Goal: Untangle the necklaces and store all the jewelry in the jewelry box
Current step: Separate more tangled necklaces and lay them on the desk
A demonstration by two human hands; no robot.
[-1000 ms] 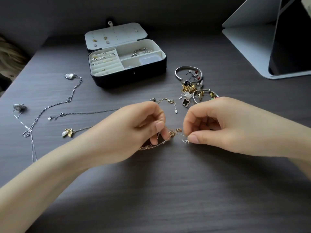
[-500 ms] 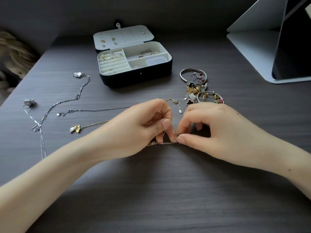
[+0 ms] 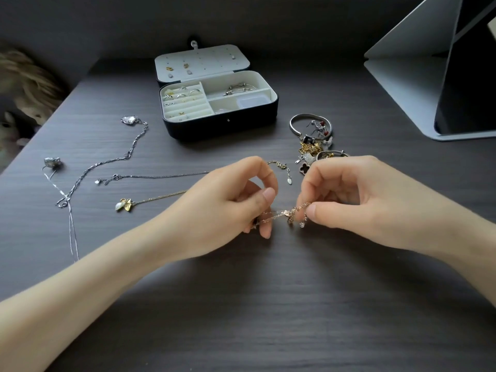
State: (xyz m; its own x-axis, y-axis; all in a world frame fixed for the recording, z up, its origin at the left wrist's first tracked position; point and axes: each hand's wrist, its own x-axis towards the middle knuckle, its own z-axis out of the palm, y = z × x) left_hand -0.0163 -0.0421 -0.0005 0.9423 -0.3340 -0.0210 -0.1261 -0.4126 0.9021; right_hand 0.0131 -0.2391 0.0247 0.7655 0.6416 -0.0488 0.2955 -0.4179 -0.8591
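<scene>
At the centre of the frame, the left hand [image 3: 230, 200] and right hand [image 3: 357, 200] pinch a thin rose-gold chain [image 3: 279, 216] between curled fingers. The open black jewelry box [image 3: 222, 124] sits above them.

Layout, from back to front

The jewelry box [image 3: 224, 127] stands at the back middle of the table [image 3: 241, 304]; necklaces [image 3: 161, 176] lie to its left, a heap of jewelry [image 3: 311, 149] to its right; in front, the left hand [image 3: 228, 200] and the right hand [image 3: 357, 200] pinch a chain [image 3: 279, 216] between them.
</scene>
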